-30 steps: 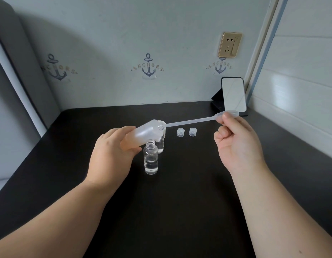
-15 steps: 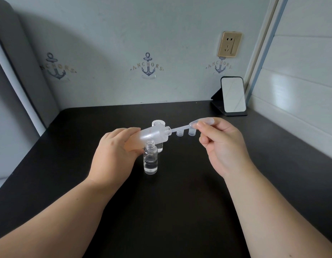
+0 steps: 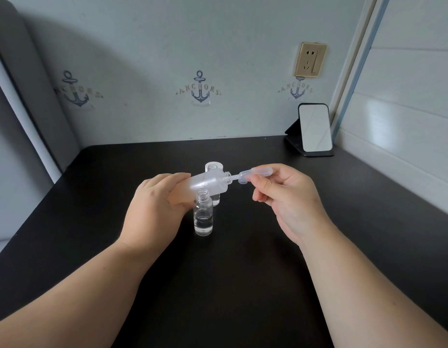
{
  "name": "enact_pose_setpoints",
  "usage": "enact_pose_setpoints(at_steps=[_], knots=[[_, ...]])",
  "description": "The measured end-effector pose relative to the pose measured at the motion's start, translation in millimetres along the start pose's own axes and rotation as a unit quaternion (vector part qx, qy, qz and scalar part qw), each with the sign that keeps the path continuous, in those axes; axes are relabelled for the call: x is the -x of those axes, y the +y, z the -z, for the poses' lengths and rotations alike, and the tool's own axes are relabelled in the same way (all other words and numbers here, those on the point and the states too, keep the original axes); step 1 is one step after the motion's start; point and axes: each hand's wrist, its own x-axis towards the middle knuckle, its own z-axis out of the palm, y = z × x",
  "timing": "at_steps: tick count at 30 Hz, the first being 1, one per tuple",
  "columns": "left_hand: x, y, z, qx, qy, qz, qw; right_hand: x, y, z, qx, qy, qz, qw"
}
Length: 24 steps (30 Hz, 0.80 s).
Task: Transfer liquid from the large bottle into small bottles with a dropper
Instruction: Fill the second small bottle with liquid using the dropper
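The big frosted bottle (image 3: 207, 185) is held in the curled fingers of the left hand (image 3: 155, 207) and is tipped on its side, with its open mouth turned to the right. The bulb of the clear dropper (image 3: 245, 175) is pinched by the right hand (image 3: 285, 194), and the thin tube is pushed deep into the bottle's mouth. All this is held above the middle of the black table (image 3: 243, 285). Just below, a small clear bottle (image 3: 203, 214) is stood open, with some clear liquid in it. Another small bottle (image 3: 213, 169) is partly hidden behind. Red writing on the big bottle cannot be read. "ANCHORS" is printed on the wall (image 3: 199, 89).
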Motion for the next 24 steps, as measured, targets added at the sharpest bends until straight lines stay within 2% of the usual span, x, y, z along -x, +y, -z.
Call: enact_pose_setpoints(at_steps=[6,14,24], knots=[[0.1,0.5,0.4,-0.004,-0.001,-0.001,1.000,-1.2,0.0,2.4,-0.021,0.017,-0.007,1.000],[-0.7,-2.3,0.7,0.002,0.013,0.019,1.000,-4.7,-4.6,14.5,-0.130,0.038,-0.017,0.991],[-3.2,-6.9,2.7,0.020,0.029,0.061,0.998,-10.1,-7.7,27.2,-0.274,0.142,-0.030,0.951]])
